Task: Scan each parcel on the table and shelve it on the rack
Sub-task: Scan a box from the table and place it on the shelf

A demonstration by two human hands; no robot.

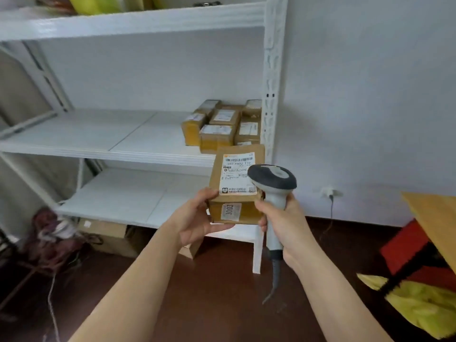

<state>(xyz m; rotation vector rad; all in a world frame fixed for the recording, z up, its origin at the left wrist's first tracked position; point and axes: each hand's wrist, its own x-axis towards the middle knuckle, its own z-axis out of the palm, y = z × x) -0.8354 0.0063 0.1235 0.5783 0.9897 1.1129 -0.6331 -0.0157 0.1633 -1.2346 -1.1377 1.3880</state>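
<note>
My left hand (197,218) grips a brown cardboard parcel (222,178) from its left and underside, holding it up in front of the white rack (138,154). The parcel's top carries a white barcode label, and a small tag reading 3003 is on its near side. My right hand (283,218) grips the handle of a grey and white barcode scanner (274,181), whose head sits just right of the label. Several labelled brown parcels (222,124) stand clustered at the right end of the rack's middle shelf.
The rack's right upright (271,77) rises just behind the held parcel. A cardboard box (108,233) and tangled cords (49,233) lie under the lowest shelf. At the right edge are an orange table corner (434,218), a red object (407,245) and a yellow bag (419,304).
</note>
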